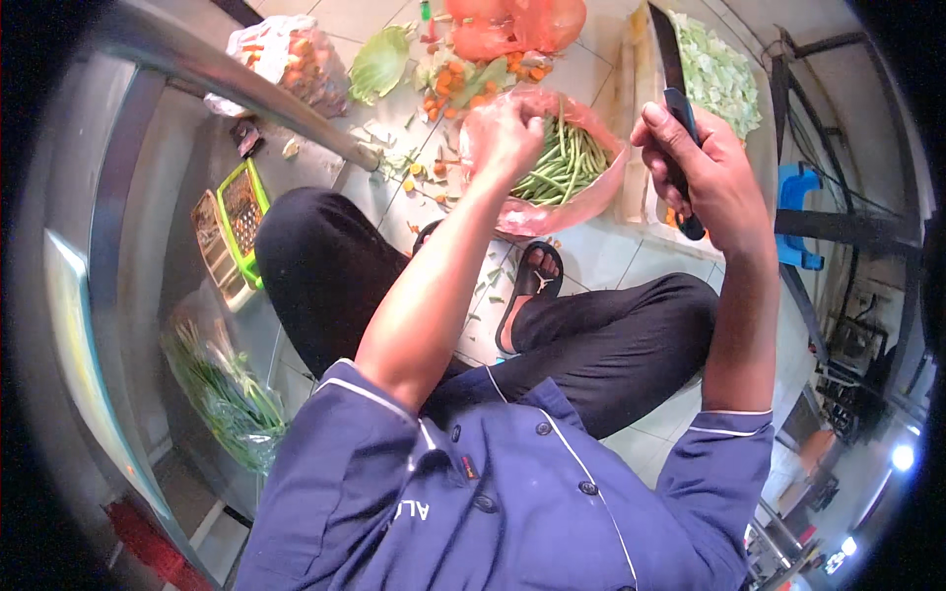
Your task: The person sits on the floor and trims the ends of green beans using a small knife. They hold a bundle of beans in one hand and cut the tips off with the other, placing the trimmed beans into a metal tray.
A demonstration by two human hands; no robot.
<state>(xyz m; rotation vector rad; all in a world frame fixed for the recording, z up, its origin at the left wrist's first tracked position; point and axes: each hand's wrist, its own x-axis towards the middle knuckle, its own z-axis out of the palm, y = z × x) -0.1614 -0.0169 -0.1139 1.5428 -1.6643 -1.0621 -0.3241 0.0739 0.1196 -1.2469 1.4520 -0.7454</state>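
Observation:
A pink plastic bag (613,167) full of long green beans (567,169) stands open on the floor in front of me. My left hand (507,138) is closed at the bag's left rim. Its fingertips are turned away, so what they hold, if anything, is hidden. Right of the bag, my right hand (702,167) is wrapped round the black handle of a knife (667,51). The dark blade points up and away from me, beside a pale tray (636,74) of chopped cabbage (717,74). More orange pieces show below the right hand.
Behind the bag lie cut carrots (448,84), a cabbage leaf (379,64) and an orange-red bag (512,25). At left are a bag of carrots (296,59), a metal bar (246,89), a green-framed grater (243,207) and bagged greens (232,394). A blue stool (800,217) stands right.

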